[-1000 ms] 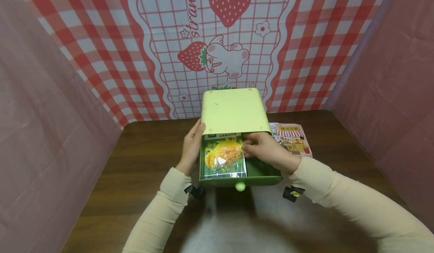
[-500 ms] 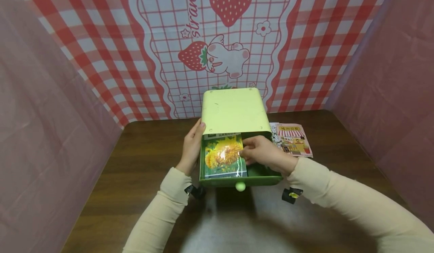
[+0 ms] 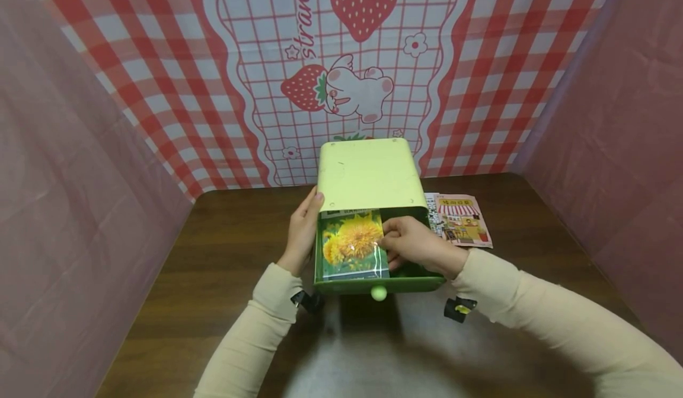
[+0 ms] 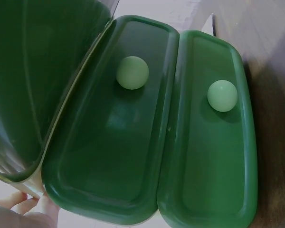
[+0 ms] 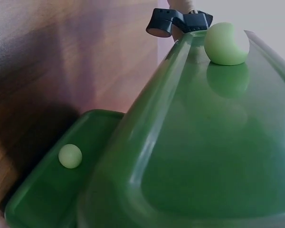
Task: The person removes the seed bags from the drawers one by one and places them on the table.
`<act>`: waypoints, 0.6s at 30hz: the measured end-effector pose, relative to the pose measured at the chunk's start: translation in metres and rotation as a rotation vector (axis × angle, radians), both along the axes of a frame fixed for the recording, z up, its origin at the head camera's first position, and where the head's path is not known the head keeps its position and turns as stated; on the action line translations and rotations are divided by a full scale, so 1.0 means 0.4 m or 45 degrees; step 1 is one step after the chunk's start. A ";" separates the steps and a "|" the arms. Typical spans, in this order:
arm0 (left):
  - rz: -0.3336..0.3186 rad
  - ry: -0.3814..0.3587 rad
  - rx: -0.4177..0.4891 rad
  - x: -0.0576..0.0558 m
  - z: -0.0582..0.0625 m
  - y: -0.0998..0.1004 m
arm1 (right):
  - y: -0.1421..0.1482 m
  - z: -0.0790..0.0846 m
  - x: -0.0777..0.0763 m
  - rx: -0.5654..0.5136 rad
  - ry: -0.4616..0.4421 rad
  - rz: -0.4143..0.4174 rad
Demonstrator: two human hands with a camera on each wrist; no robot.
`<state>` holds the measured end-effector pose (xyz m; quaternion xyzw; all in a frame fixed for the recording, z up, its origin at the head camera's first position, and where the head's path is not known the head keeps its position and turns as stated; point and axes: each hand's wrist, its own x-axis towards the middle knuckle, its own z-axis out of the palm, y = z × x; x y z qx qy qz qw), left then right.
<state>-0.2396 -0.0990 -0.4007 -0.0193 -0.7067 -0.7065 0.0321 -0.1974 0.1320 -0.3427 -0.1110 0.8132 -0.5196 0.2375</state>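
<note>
A small light-green cabinet [image 3: 368, 172] stands on the table with its top green drawer [image 3: 416, 283] pulled out. In the drawer's left part lies a glossy flat seed packet [image 3: 349, 247] with a picture of yellow flowers. My right hand [image 3: 416, 241] reaches into the drawer and pinches the packet's right edge, thumb over it; some of its fingers are hidden. Against the cabinet's left side rests my left hand [image 3: 303, 226], its thumb at the top front corner. The left wrist view shows its fingers [image 4: 42, 211] touching the cabinet wall.
Below the open drawer are two shut drawers, a middle drawer [image 4: 104, 142] and a bottom drawer [image 4: 209, 161], each with a round pale knob. On the table [image 3: 213, 279], right of the cabinet, lies a printed packet [image 3: 464, 220] with a striped awning picture, overlapping a black-and-white patterned sheet [image 3: 431, 208].
My right hand has shifted slightly toward the drawer front along the packet's edge. The glare on the packet has changed. My left hand and the cabinet stay in place.
</note>
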 end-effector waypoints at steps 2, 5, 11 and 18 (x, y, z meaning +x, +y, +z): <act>-0.008 -0.013 0.008 -0.002 -0.001 -0.001 | 0.001 0.001 0.000 0.007 0.023 -0.014; -0.018 -0.034 0.023 -0.005 0.000 -0.001 | 0.003 0.003 -0.001 0.018 0.056 -0.036; -0.010 -0.047 0.034 -0.004 -0.001 0.001 | 0.008 0.010 -0.002 0.027 0.081 -0.056; 0.013 -0.028 0.058 0.002 0.002 0.005 | 0.017 0.026 -0.002 -0.051 0.044 -0.055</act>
